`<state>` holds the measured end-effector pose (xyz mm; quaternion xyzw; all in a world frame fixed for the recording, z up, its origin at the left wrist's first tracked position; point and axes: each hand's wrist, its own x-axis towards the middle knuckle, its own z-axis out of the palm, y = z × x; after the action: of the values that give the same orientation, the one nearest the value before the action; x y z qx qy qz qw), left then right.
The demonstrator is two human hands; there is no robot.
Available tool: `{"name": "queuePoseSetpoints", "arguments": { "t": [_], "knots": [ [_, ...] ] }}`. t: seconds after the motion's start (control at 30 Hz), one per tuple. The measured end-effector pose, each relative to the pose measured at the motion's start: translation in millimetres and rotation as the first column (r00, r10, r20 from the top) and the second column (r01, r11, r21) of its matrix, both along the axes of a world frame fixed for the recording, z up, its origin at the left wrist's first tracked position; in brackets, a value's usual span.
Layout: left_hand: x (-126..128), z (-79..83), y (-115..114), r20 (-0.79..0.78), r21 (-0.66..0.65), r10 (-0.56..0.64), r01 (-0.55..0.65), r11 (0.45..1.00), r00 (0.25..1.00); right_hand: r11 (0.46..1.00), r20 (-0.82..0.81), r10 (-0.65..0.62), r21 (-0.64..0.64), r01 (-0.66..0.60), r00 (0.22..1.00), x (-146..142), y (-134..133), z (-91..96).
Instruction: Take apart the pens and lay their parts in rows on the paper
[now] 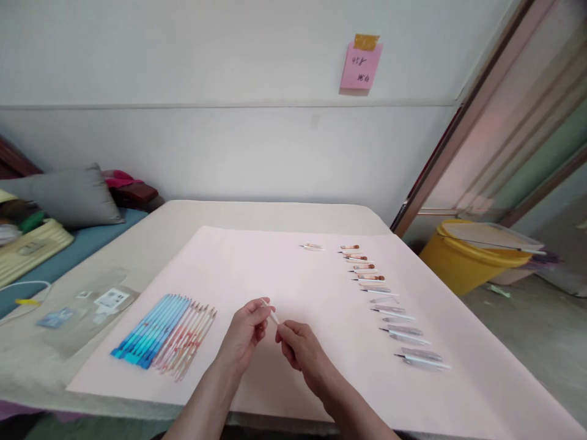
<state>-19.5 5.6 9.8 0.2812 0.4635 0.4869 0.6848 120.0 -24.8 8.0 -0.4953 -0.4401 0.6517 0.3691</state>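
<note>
Between my two hands, above the middle of the pale pink sheet (270, 263), is a thin white stick (274, 317) that looks like a pen refill. My left hand (250, 330) pinches its upper part with thumb and fingers. The lower end is in the closed fingers of my right hand (298, 348). Left of my hands lies a row of blue pens (153, 330), with pink patterned pens (188, 336) alongside. To the right, thin white refills with dark tips (406, 335) lie in a column, paired with small greyish or brown-ended pieces (362, 267).
Another small set of thin parts (312, 247) lies at the sheet's far side. Clear plastic bags (92, 311) rest on the table's left. A grey cushion (68, 195) is beyond them. A yellow bucket (463, 256) stands on the floor at right. A pink note (361, 66) is taped to the wall.
</note>
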Motion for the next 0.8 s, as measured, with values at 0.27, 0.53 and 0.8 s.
{"name": "queuePoseSetpoints", "arguments": {
  "t": [0.27, 0.53, 0.8],
  "knots": [
    [-0.4, -3.0, -0.1, -0.056, -0.015, -0.058, 0.058, 0.998, 0.997, 1.0, 0.029, 0.013, 0.013, -0.013, 0.999, -0.6, 1.0, -2.4],
    [-0.4, 0.8, -1.3, -0.057, -0.05, -0.077, 0.075, 0.996, 0.995, 0.995, 0.054, 0.042, 0.085, -0.047, 0.998, -0.9, 1.7, -10.8],
    [-7.7, -6.5, 6.2, 0.012, -0.046, 0.162, -0.162, 0.986, 0.987, 0.997, 0.11, 0.054, 0.044, -0.059, 0.992, -1.5, 1.7, -8.1]
  ]
}}
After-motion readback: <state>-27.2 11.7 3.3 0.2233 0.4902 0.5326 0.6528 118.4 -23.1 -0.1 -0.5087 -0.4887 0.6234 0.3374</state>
